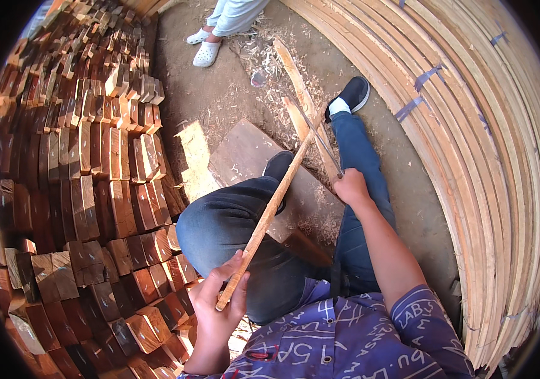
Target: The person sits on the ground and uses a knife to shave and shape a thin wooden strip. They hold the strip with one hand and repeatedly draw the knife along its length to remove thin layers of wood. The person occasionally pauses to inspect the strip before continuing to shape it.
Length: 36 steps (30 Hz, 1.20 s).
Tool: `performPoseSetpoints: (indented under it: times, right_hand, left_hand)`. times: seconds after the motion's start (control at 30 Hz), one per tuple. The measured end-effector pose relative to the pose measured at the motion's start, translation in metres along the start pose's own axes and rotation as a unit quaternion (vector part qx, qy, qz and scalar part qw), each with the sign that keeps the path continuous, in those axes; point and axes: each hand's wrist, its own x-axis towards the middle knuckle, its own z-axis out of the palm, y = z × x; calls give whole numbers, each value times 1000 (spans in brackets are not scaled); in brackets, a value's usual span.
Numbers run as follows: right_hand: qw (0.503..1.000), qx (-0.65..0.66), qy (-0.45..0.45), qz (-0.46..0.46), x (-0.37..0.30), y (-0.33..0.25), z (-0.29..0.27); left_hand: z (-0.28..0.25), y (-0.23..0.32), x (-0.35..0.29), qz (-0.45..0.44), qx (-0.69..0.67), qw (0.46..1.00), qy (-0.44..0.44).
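My left hand (216,294) pinches the near end of a long, slim wooden stick (260,230) between thumb and fingers. The stick slants up and to the right, past my bent knee. In my closed right hand (352,187) is a thin, dark metal tool (325,143), long and narrow; its exact kind is unclear. Its shaft crosses the far part of the stick, and I cannot tell whether they touch. Beyond them, a longer pale wooden strip (296,79) and a shorter wooden piece (296,120) lie among shavings.
Stacked reddish-brown wood blocks (87,208) rise on the left. Long pale boards (472,126), tied with blue strips, curve along the right. A flat brown board (245,151) lies on the ground between my legs. Another person's white clogs (205,54) stand at the back among wood shavings (264,50).
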Motion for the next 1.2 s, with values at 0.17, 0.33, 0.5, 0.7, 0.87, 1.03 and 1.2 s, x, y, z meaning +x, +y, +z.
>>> performPoseSetpoints:
  times: [0.17,0.33,0.5,0.7,0.87,1.03,1.2]
  right_hand:
    - [986,155,20,-59,-24,-19,-22]
    - [976,157,-23,-149,-69,-65,-19]
    - [972,104,-26,-208,-52,-67,2]
    - [966,103,-2,-237,-37,-73,9]
    - [973,84,4,-214,-48,-77,5]
    - [970,60,-52,-232,-83,-107,-21]
    - [959,77,-19,-273,-75,-94,-17]
  left_hand:
    - [-6,5,13,-43,-5,999,24]
    - [-11,15,24,-17,16,1000,14]
    - [-11,16,35,49,68,996,30]
    - [-27,8,43,14,52,998,9]
    - [-24,6,42,-24,26,999,3]
    - [-24,2,34,24,32,999,8]
    - [-20,-1,38,59,31,998,5]
